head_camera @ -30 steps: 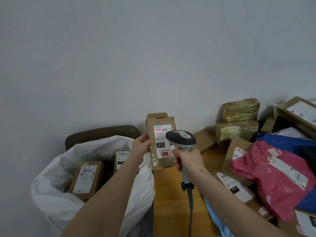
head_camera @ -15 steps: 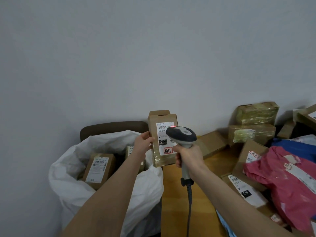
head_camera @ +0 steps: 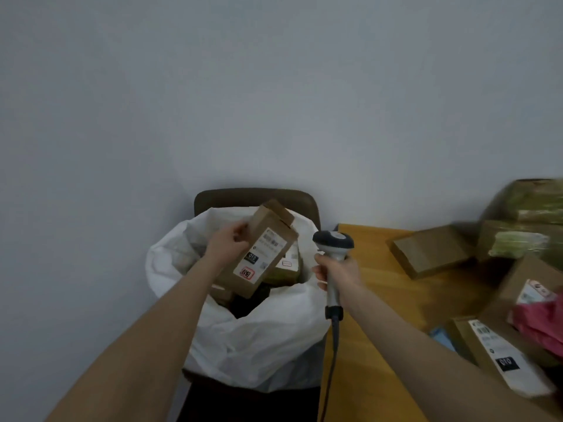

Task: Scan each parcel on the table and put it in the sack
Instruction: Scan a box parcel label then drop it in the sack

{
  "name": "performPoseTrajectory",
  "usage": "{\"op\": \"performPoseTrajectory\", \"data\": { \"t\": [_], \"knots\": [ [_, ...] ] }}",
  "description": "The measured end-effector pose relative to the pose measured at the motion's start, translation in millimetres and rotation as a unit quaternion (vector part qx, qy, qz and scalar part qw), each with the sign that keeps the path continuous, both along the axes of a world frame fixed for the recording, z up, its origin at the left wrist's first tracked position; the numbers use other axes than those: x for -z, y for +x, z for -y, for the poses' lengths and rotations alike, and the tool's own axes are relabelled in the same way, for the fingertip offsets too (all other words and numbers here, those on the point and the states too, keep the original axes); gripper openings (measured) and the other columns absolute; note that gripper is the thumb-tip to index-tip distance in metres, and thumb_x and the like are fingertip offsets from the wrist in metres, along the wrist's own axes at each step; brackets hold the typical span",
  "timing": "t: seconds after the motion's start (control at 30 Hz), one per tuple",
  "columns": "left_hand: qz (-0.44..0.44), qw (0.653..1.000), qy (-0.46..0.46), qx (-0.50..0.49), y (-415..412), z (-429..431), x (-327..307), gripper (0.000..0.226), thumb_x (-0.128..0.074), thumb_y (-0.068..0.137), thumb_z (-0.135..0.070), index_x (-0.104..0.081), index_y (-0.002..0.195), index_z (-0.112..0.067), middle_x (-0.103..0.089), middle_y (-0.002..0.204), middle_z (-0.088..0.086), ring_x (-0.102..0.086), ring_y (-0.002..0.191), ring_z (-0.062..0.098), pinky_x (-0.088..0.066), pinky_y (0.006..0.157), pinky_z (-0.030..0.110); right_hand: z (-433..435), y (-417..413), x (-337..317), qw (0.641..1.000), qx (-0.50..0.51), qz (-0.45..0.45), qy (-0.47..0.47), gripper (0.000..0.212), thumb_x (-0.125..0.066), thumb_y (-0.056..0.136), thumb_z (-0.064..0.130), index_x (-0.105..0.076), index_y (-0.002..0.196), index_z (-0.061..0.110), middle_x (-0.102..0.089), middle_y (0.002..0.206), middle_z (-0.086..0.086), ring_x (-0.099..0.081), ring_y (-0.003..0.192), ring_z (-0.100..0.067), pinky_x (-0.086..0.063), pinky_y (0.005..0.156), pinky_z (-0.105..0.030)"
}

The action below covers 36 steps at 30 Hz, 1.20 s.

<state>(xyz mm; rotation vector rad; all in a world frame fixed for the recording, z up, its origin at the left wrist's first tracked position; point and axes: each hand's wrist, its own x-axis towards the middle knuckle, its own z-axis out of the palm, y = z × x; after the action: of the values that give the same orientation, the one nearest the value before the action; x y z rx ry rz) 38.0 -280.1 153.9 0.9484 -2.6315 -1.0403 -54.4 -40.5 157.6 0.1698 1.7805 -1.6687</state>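
Over the sack (head_camera: 243,339), our left hand (head_camera: 227,248) grips the tilted parcel (head_camera: 259,254); we should lower it before releasing, while our right hand (head_camera: 338,272) clasps the scanner (head_camera: 333,243).

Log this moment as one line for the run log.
step: bagging | left hand: holds brown parcel tilted over white sack | right hand: grips scanner | table: other parcels waiting

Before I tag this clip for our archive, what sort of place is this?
Likely a small parcel sorting room: labelled cardboard parcels piled on a wooden table, a barcode scanner in the right hand, and a white sack holding boxes.
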Motion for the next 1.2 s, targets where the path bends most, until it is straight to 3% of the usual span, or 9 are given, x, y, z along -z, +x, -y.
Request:
{"op": "performPoseTrajectory", "data": {
  "t": [0.17,0.27,0.43,0.53,0.63,0.77,0.9,1.0,1.2],
  "knots": [
    [0.206,0.972,0.040,0.105,8.0,-3.3,53.4,0.056,-0.062,0.083,-0.019,-0.049,0.136,-0.032,-0.060,0.113,-0.009,-0.058,0.092,0.003,-0.048,0.077,0.022,9.8,3.5,42.4,0.997,-0.001,0.024,0.068,0.025,-0.074,0.083,0.021,-0.057,0.097,0.009,-0.059,0.086,-0.006,-0.058,0.096,-0.028,-0.050,0.094,-0.045],
    [0.227,0.961,0.075,0.136,0.7,0.2,60.3,0.057,-0.062,0.082,-0.013,-0.052,0.135,-0.033,-0.061,0.122,-0.007,-0.057,0.094,0.002,-0.046,0.078,0.020,13.3,2.1,57.5,0.996,0.011,0.044,0.072,0.028,-0.075,0.082,0.023,-0.054,0.096,0.013,-0.057,0.088,-0.003,-0.054,0.098,-0.027,-0.045,0.092,-0.042],
    [0.272,0.951,-0.106,0.105,-10.2,-24.8,101.5,0.032,-0.052,0.095,-0.019,-0.063,0.122,-0.034,-0.063,0.117,-0.007,-0.059,0.095,0.011,-0.049,0.078,0.026,17.9,-9.4,77.0,0.995,0.040,0.071,0.051,0.034,-0.075,0.082,0.025,-0.059,0.109,0.013,-0.059,0.106,-0.005,-0.053,0.109,-0.028,-0.041,0.102,-0.043],
    [0.327,0.934,-0.115,0.088,-10.5,-40.2,123.0,0.028,-0.051,0.096,-0.022,-0.065,0.118,-0.033,-0.063,0.116,-0.004,-0.060,0.100,0.016,-0.049,0.082,0.029,15.1,-20.5,84.1,0.994,0.052,0.077,0.056,0.041,-0.075,0.082,0.028,-0.058,0.117,0.013,-0.058,0.103,-0.003,-0.052,0.103,-0.025,-0.040,0.094,-0.040],
    [0.277,0.948,-0.145,0.058,-22.8,-39.0,114.3,0.026,-0.048,0.096,-0.022,-0.066,0.114,-0.030,-0.065,0.112,-0.003,-0.062,0.099,0.017,-0.052,0.083,0.031,5.8,-30.8,84.3,0.993,0.074,0.081,0.051,0.041,-0.076,0.081,0.027,-0.058,0.114,0.012,-0.062,0.107,-0.008,-0.058,0.106,-0.029,-0.046,0.099,-0.048],
    [0.204,0.967,-0.141,0.063,-60.5,-46.2,81.6,0.033,-0.051,0.097,-0.020,-0.055,0.129,-0.025,-0.058,0.128,0.000,-0.057,0.114,0.017,-0.049,0.096,0.032,-11.2,-40.2,67.5,0.990,0.107,0.088,0.020,0.023,-0.075,0.084,0.023,-0.064,0.099,0.010,-0.071,0.083,-0.006,-0.069,0.075,-0.022,-0.058,0.070,-0.039],
    [0.167,0.966,-0.152,0.125,-109.5,-84.4,51.2,0.036,-0.052,0.097,-0.022,-0.051,0.133,-0.024,-0.057,0.130,0.002,-0.056,0.116,0.019,-0.046,0.098,0.031,-35.7,-53.2,32.4,0.989,0.126,0.075,-0.014,0.020,-0.072,0.087,0.022,-0.064,0.086,0.004,-0.067,0.057,-0.007,-0.064,0.049,-0.021,-0.054,0.050,-0.028],
    [0.125,0.967,-0.135,0.178,-153.1,-127.9,27.8,0.030,-0.053,0.094,-0.020,-0.059,0.123,-0.016,-0.062,0.120,0.006,-0.060,0.109,0.023,-0.051,0.088,0.036,-72.0,-71.0,3.5,0.984,0.171,0.047,-0.018,0.019,-0.071,0.088,0.018,-0.062,0.082,0.003,-0.063,0.055,-0.009,-0.061,0.050,-0.022,-0.052,0.051,-0.031],
    [0.077,0.940,-0.124,0.307,-226.6,-236.5,-5.8,0.039,-0.056,0.092,-0.023,-0.054,0.131,-0.019,-0.055,0.132,0.004,-0.051,0.122,0.020,-0.045,0.100,0.037,-179.9,-105.5,-35.1,0.958,0.287,0.010,0.005,0.023,-0.071,0.086,0.021,-0.064,0.078,0.000,-0.062,0.057,-0.009,-0.058,0.046,-0.017,-0.048,0.045,-0.026]
  ]
}}
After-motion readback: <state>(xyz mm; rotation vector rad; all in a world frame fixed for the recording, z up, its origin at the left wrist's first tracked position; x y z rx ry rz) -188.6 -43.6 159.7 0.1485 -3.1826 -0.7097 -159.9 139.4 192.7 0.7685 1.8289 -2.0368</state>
